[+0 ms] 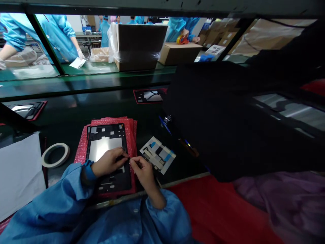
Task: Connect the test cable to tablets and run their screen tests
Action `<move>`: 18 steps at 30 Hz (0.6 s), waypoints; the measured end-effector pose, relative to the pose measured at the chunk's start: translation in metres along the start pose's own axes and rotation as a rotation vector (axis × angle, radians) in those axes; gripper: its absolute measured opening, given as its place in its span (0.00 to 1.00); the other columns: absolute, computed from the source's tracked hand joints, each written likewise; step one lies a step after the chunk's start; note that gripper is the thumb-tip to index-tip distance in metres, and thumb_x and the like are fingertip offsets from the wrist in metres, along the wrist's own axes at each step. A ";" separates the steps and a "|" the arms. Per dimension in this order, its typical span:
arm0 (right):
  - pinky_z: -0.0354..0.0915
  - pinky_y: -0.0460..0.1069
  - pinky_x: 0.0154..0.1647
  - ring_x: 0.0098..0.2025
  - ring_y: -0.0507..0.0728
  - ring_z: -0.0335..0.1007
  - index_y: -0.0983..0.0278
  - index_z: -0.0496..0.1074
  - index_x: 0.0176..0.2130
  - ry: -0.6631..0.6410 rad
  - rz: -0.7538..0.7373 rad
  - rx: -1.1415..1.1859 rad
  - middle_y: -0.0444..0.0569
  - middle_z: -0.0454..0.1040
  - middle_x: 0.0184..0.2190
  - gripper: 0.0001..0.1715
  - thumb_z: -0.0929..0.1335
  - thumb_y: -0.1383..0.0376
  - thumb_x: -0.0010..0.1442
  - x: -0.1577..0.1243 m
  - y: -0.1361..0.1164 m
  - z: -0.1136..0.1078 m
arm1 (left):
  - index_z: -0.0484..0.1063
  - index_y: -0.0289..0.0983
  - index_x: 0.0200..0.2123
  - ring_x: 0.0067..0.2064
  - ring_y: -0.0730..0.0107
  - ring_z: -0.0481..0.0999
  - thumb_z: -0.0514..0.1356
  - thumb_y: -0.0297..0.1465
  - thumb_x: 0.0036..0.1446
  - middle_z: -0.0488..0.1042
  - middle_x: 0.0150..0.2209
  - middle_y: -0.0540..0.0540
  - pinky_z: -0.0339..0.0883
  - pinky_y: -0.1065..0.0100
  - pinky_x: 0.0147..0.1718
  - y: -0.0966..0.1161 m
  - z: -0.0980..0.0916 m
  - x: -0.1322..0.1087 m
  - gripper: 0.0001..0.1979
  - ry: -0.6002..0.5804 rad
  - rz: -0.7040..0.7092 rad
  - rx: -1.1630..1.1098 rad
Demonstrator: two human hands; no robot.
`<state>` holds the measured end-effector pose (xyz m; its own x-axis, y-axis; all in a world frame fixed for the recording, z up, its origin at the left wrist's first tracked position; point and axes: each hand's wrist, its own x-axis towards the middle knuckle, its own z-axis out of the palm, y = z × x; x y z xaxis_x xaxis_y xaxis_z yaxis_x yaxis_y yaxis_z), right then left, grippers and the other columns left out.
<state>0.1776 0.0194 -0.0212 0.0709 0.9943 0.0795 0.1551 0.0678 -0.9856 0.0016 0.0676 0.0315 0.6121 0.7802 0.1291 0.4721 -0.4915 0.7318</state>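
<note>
A black tablet back frame (106, 142) with a shiny grey panel lies on a stack of red bubble-wrap sheets (130, 130) on the dark bench. My left hand (108, 162) rests on the frame's lower half, fingers curled and pinched at its right edge. My right hand (143, 169) meets it there, pinching a thin dark tool or strip that is too small to name. Both sleeves are blue. A white sheet of small stickers (157, 155) lies just right of my right hand.
A roll of white tape (55, 155) lies to the left, beside a white sheet (19, 173). Other frames sit at the far left (26, 110) and centre back (149, 96). A large black mass (228, 115) fills the right. People in blue coats and cardboard boxes (138, 45) stand behind.
</note>
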 end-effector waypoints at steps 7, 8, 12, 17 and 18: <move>0.62 0.46 0.27 0.24 0.51 0.65 0.63 0.73 0.28 -0.020 0.018 0.005 0.43 0.71 0.22 0.14 0.67 0.55 0.56 0.003 0.003 0.001 | 0.74 0.38 0.36 0.36 0.69 0.75 0.56 0.31 0.62 0.76 0.34 0.47 0.69 0.68 0.38 -0.002 0.001 0.000 0.07 -0.006 -0.020 -0.011; 0.62 0.46 0.27 0.24 0.51 0.65 0.63 0.73 0.29 -0.023 0.018 0.005 0.43 0.71 0.21 0.14 0.67 0.55 0.56 0.004 0.003 0.001 | 0.74 0.38 0.36 0.36 0.69 0.75 0.56 0.30 0.61 0.76 0.34 0.47 0.69 0.68 0.38 -0.002 0.001 0.000 0.07 -0.004 -0.024 -0.012; 0.62 0.45 0.25 0.23 0.51 0.65 0.63 0.72 0.29 -0.047 0.013 0.001 0.42 0.70 0.21 0.13 0.67 0.56 0.55 0.006 0.004 -0.001 | 0.73 0.38 0.36 0.36 0.68 0.75 0.56 0.31 0.61 0.77 0.34 0.47 0.68 0.68 0.38 -0.001 0.001 0.001 0.06 -0.007 -0.038 -0.022; 0.62 0.45 0.26 0.23 0.50 0.65 0.63 0.72 0.28 -0.093 0.002 0.000 0.42 0.70 0.20 0.12 0.67 0.57 0.55 0.007 0.000 -0.003 | 0.69 0.38 0.38 0.35 0.68 0.75 0.55 0.31 0.61 0.77 0.35 0.47 0.68 0.68 0.36 -0.001 0.002 0.001 0.05 0.007 -0.075 -0.045; 0.62 0.45 0.26 0.23 0.50 0.65 0.63 0.72 0.28 -0.097 0.000 0.002 0.42 0.71 0.20 0.12 0.67 0.57 0.55 0.007 -0.001 -0.003 | 0.68 0.38 0.39 0.35 0.68 0.75 0.55 0.31 0.61 0.77 0.35 0.47 0.68 0.67 0.36 -0.002 0.002 0.000 0.05 0.011 -0.081 -0.049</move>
<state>0.1810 0.0256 -0.0193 -0.0250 0.9976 0.0645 0.1530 0.0676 -0.9859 0.0026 0.0678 0.0288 0.5659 0.8211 0.0750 0.4886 -0.4072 0.7717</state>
